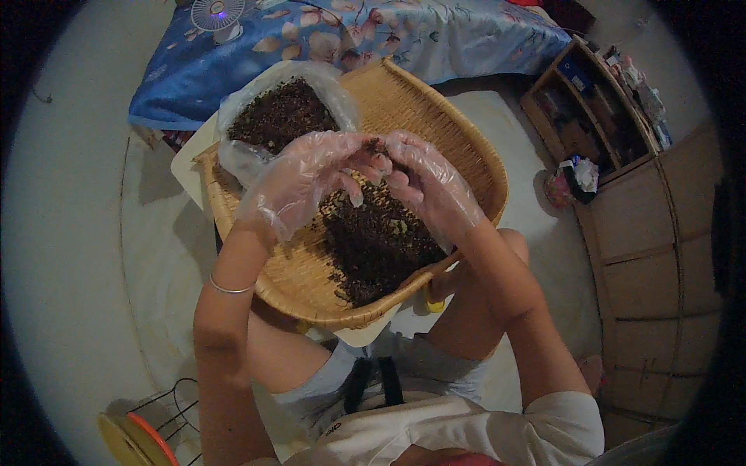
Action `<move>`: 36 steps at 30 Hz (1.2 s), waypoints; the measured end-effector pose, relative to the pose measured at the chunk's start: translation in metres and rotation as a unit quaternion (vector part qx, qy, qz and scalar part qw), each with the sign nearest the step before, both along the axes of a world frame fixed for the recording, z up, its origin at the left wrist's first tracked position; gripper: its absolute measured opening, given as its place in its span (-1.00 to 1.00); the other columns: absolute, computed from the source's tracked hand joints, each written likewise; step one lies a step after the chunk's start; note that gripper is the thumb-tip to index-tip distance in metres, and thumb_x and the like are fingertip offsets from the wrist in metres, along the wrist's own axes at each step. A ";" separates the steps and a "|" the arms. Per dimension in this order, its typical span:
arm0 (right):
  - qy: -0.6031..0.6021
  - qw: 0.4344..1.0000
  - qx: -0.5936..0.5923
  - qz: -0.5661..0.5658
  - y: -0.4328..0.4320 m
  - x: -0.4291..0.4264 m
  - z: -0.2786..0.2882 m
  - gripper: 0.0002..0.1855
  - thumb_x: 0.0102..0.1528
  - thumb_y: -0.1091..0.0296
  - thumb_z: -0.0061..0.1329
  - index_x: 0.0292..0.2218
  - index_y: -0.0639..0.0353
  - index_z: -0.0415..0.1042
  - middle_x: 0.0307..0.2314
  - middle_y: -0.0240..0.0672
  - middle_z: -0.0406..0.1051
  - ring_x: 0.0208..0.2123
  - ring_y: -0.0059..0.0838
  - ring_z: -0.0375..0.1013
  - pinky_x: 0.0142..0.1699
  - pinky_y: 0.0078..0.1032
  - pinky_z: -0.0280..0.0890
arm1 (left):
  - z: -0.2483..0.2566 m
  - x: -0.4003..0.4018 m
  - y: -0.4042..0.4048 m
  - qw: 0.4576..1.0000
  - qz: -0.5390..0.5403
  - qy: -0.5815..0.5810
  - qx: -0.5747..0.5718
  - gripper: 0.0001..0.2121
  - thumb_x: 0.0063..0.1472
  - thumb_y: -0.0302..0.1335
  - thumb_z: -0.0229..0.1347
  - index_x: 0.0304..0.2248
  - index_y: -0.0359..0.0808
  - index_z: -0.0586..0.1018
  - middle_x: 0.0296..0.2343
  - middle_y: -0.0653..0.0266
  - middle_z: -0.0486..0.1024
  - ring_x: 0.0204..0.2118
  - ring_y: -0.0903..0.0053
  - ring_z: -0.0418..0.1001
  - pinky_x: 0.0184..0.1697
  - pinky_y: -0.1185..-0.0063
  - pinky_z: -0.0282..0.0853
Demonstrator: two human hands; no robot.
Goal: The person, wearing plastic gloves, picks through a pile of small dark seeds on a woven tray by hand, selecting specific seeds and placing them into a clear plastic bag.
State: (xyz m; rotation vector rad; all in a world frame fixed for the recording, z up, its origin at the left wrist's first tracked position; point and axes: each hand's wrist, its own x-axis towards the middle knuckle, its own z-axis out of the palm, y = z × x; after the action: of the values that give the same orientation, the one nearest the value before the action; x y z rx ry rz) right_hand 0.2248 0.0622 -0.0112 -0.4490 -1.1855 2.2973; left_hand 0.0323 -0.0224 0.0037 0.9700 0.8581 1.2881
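Observation:
Thin clear plastic gloves cover both hands. My left hand (317,169) and my right hand (428,177) meet above a woven bamboo winnowing basket (489,148), with a small dark clump (376,147) pinched between their fingertips. Below them, a heap of dark, crumbly dried plant material (379,250) with a few greenish bits lies in the basket's near part. A clear plastic bag (345,96), its mouth spread wide, holds more of the dark material (282,116) at the basket's far left, behind my left hand.
The basket rests on a pale board or stool (189,169) before my knees. Beyond it stands a bed or table with a blue floral cover (326,38) and a small fan (217,14). A wooden shelf (623,125) and a small bin (560,186) are at the right, a wire rack (169,408) at the lower left.

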 end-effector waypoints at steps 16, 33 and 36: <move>0.007 0.997 -0.060 0.041 0.000 0.004 0.001 -0.79 0.18 0.19 -0.06 -0.28 0.13 0.32 -0.48 -0.47 0.33 -0.56 -0.79 0.23 -0.60 -0.86 0.05 | -0.014 -0.008 0.013 0.997 -0.024 0.066 -0.020 -0.67 0.23 -0.34 0.10 -0.09 -0.37 0.47 -0.35 0.26 0.53 -0.37 0.61 0.51 -0.42 0.66 0.46; -0.063 0.998 0.006 -0.005 0.001 0.005 0.009 -0.84 0.14 0.24 0.01 -0.34 0.06 0.32 -0.55 -0.56 0.30 -0.60 -0.84 0.18 -0.58 -0.88 0.05 | -0.009 -0.003 0.010 0.999 -0.032 0.024 -0.017 -0.66 0.26 -0.39 0.01 -0.05 -0.46 0.44 -0.23 0.13 0.53 -0.27 0.47 0.55 -0.35 0.57 0.52; -0.091 0.995 0.025 -0.018 0.002 0.002 0.007 -0.83 0.16 0.23 -0.02 -0.34 0.05 0.28 -0.58 -0.57 0.24 -0.65 -0.85 0.10 -0.65 -0.86 -0.09 | -0.006 -0.004 0.010 0.999 -0.034 0.005 -0.015 -0.66 0.25 -0.40 0.04 -0.05 -0.45 0.44 -0.25 0.15 0.53 -0.27 0.47 0.55 -0.35 0.58 0.51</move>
State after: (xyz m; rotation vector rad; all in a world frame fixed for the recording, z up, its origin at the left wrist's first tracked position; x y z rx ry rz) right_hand 0.2267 0.0643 -0.0038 -0.6669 -1.3069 2.2280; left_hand 0.0280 -0.0124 -0.0024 0.9752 0.8421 1.2102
